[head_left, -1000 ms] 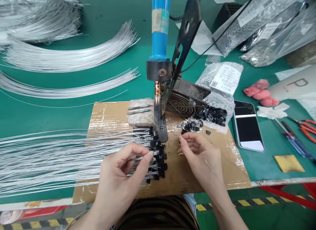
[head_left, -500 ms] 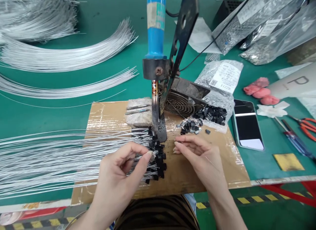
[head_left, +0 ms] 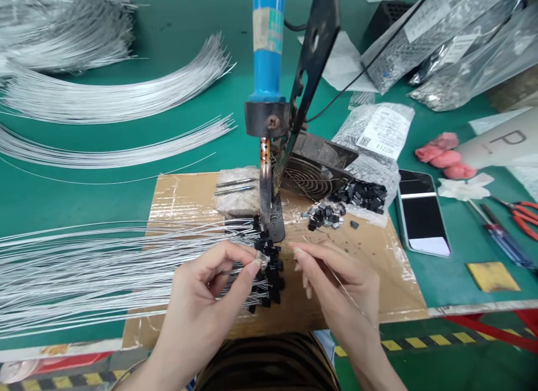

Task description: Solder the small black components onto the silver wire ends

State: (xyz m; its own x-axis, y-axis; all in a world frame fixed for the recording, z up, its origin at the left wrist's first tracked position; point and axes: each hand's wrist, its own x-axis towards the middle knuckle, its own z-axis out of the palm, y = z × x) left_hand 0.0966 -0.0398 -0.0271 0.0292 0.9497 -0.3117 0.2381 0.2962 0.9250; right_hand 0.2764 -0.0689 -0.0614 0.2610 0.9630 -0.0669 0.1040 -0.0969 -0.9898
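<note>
My left hand (head_left: 214,290) is closed in a pinch on a small shiny piece (head_left: 262,260), too small to name, over the bundle of white wires. My right hand (head_left: 338,273) sits just right of the wire ends, thumb and forefinger pinched on a thin wire (head_left: 344,290) that trails back across the hand. Black connectors (head_left: 274,282) cap the white wires (head_left: 105,262), which lie across the cardboard from the left. Above them, a blue-handled soldering iron (head_left: 268,71) points down in a black stand (head_left: 311,55), its tip close to the connectors.
Loose black parts (head_left: 325,214) lie by a small fan (head_left: 311,172) and a bubble-wrap bag (head_left: 374,133). To the right are a phone (head_left: 422,212), a yellow sponge (head_left: 492,276) and orange-handled pliers (head_left: 523,217). More wire bundles (head_left: 113,99) lie at the upper left, on the green tabletop.
My right hand has turned and shifted slightly down, its fingertips moving a little left. The thin wire across it now shows clearly. My left hand has barely moved and keeps its pinch.
</note>
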